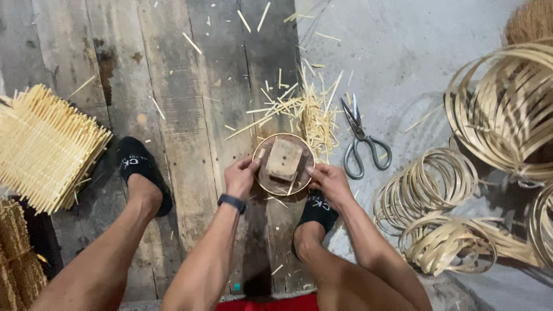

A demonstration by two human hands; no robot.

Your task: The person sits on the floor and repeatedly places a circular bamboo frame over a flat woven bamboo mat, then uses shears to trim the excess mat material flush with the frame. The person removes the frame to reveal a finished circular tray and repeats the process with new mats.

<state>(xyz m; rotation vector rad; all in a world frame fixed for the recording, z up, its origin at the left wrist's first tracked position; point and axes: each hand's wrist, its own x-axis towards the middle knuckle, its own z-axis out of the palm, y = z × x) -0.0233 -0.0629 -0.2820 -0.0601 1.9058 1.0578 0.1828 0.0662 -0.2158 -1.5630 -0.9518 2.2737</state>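
my left hand (241, 177) is closed on the near-left rim of a round bamboo hoop (283, 165), thumb and fingers pinching its edge. my right hand (328, 179) grips the hoop's right rim the same way. a small wooden block (283, 159) sits inside the hoop, which rests on the floor just above my right foot in a black sock (316, 211). beyond the hoop lies a scatter of bamboo splinters (305, 109), with grey scissors (362, 141) just to the right. coiled bamboo strips (429, 190) pile up further right; woven bamboo mats (46, 144) sit far left.
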